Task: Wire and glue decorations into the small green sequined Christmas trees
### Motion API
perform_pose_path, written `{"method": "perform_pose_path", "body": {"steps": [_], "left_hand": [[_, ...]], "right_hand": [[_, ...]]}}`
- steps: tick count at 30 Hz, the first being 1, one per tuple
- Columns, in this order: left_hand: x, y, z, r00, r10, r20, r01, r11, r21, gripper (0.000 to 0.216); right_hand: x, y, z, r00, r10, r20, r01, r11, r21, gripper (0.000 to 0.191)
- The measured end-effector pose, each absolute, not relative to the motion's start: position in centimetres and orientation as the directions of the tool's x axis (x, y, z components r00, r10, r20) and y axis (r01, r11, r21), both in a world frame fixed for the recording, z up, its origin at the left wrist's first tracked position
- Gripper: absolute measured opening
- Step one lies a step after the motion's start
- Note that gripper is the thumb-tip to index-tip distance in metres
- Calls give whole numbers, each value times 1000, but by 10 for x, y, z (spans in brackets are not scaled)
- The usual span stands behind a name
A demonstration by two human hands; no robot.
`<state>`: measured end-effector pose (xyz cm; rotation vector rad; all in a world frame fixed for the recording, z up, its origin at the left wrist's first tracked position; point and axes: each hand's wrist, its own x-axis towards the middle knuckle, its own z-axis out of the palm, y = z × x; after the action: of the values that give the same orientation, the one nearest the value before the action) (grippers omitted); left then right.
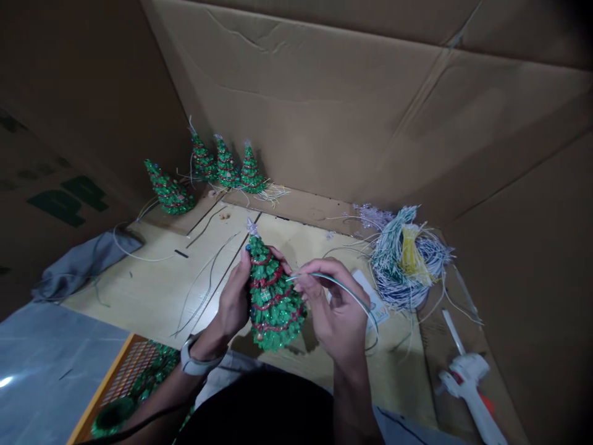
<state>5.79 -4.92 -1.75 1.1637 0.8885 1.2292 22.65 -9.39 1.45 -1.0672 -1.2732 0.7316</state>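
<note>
My left hand is wrapped round a small green Christmas tree with red garlands and a pale star on top, holding it upright over the wooden table. My right hand pinches the end of a thin green-white wire right beside the tree's right flank; the wire loops back over that hand toward the wrist. A watch sits on my left wrist.
Several finished trees stand at the back by the cardboard wall, one leaning. A wire bundle lies right, a white glue gun at front right, a grey cloth left, an orange crate with green parts below.
</note>
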Motion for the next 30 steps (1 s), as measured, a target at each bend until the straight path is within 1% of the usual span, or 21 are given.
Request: {"method": "perform_pose_path", "body": {"steps": [4,8,13,15,20,27,30], "left_hand": [[55,-56,-17,171,984,44,-259,2,966,60],[54,-65,-22,145,989,5,-269,34,963,56],[57,-77,-17,126,992,-30,-272,64,960,55],[58,-80,-14,125,992,-5,-266,38,963,55],[59,-81,-10,146,989,30,-246,7,969,50],[57,-80,-11,113,991,71,-162,-52,985,48],[57,-79,-10,101,991,92,-110,-80,991,48]], "right_hand": [[222,-89,26,166,873,459,219,421,-880,5],[219,-83,38,65,820,568,338,518,-786,9],[220,-79,42,-31,746,665,438,608,-662,9],[221,-80,41,-50,736,675,451,619,-642,9],[222,-82,40,-71,741,667,451,621,-641,9],[222,-81,39,-97,748,657,470,616,-632,9],[221,-82,39,-103,739,666,509,615,-603,10]]}}
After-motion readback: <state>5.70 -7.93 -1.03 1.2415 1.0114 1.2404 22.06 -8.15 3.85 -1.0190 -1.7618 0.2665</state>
